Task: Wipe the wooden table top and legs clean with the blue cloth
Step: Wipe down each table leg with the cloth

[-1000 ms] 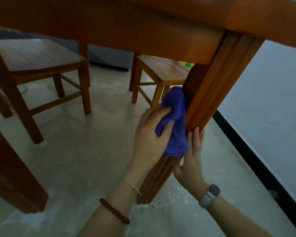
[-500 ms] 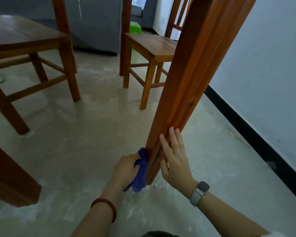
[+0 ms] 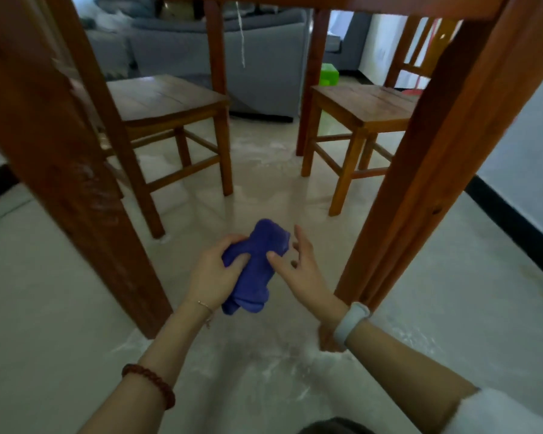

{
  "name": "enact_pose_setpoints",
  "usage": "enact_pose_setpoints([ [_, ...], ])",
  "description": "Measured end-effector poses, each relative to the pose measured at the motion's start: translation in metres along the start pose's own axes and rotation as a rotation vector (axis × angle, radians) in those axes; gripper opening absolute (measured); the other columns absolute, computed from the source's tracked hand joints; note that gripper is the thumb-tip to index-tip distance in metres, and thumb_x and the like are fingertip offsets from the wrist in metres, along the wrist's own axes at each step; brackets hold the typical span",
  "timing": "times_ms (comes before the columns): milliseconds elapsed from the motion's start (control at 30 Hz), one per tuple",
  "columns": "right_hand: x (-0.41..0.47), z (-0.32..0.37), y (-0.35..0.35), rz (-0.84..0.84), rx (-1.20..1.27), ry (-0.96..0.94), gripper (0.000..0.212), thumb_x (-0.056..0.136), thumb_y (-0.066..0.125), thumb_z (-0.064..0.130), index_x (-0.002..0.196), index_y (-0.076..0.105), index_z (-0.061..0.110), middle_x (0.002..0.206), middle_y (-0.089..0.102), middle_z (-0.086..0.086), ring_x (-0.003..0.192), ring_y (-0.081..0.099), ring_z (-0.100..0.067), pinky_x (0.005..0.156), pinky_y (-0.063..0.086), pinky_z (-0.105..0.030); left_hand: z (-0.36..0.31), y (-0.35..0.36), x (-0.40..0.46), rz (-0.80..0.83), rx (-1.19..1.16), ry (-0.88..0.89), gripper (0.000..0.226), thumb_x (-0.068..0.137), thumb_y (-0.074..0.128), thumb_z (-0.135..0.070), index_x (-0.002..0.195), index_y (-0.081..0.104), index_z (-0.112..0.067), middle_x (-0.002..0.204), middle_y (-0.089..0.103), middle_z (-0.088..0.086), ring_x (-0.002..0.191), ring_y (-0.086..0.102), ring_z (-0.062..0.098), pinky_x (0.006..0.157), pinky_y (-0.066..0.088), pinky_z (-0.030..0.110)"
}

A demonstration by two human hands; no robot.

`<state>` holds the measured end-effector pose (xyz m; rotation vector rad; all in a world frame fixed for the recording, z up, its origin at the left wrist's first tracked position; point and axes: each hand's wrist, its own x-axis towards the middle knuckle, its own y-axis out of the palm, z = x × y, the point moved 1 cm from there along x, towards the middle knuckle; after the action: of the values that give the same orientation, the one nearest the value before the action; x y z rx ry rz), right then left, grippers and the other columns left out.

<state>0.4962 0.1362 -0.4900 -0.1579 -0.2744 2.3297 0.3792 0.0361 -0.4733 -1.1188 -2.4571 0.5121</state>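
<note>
The bunched-up soft blue cloth [image 3: 254, 267] looked light and floppy, so grabbing it round the middle seemed the way to go. It hung above the pale floor [image 3: 44, 308], between two reddish wooden table legs [image 3: 427, 170]. Left hand [image 3: 215, 272] was curled round it; right hand [image 3: 298, 267] had fingers loosely spread, thumb touching the cloth.

Soft matt blue cloth [image 3: 256, 264], glossy varnished wooden table leg [image 3: 436, 158], smooth pale dusty floor [image 3: 452, 277].
</note>
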Motion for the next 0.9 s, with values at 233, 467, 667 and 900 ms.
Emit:
enact_pose_setpoints([
  [233, 0.013, 0.036, 0.092, 0.493, 0.558, 0.078, 0.056, 0.077, 0.061, 0.033, 0.129, 0.047, 0.015, 0.117, 0.064, 0.004, 0.109, 0.059, -0.011, 0.095, 0.046, -0.032, 0.002, -0.090, -0.053, -0.385, -0.112, -0.052, 0.025, 0.081, 0.064, -0.005, 0.095, 0.057, -0.025, 0.094, 0.060, -0.017, 0.083, 0.056, -0.007, 0.079, 0.046, 0.012],
  [467, 0.006, 0.082, 0.137, 0.686, 0.498, -0.028, 0.029, 0.081, 0.064, 0.024, 0.108, 0.058, 0.014, 0.097, 0.070, 0.000, 0.088, 0.067, -0.013, 0.076, 0.055, -0.025, 0.004, -0.127, -0.076, -0.580, -0.039, -0.058, 0.029, 0.080, 0.065, -0.012, 0.090, 0.055, -0.038, 0.102, 0.056, -0.007, 0.093, 0.057, 0.006, 0.084, 0.051, 0.025],
  [667, 0.025, 0.145, 0.128, 0.133, 0.137, -0.745, 0.021, 0.089, 0.055, 0.037, 0.105, 0.045, 0.046, 0.098, 0.059, 0.020, 0.088, 0.061, -0.002, 0.074, 0.051, -0.019, -0.024, -0.165, -0.051, -0.644, 0.020, 0.043, 0.023, 0.086, 0.058, -0.014, 0.104, 0.055, -0.028, 0.108, 0.055, -0.004, 0.100, 0.054, 0.006, 0.089, 0.049, 0.029],
  [900, 0.067, 0.206, 0.144, -0.345, 0.080, -0.805, 0.043, 0.088, 0.060, 0.020, 0.128, 0.044, 0.013, 0.124, 0.051, -0.008, 0.108, 0.051, -0.016, 0.085, 0.039, -0.022, -0.048, -0.210, -0.009, -0.752, 0.036, 0.012, 0.045, 0.093, 0.047, -0.028, 0.136, 0.033, -0.029, 0.139, 0.035, -0.007, 0.121, 0.039, 0.008, 0.097, 0.039, 0.027],
])
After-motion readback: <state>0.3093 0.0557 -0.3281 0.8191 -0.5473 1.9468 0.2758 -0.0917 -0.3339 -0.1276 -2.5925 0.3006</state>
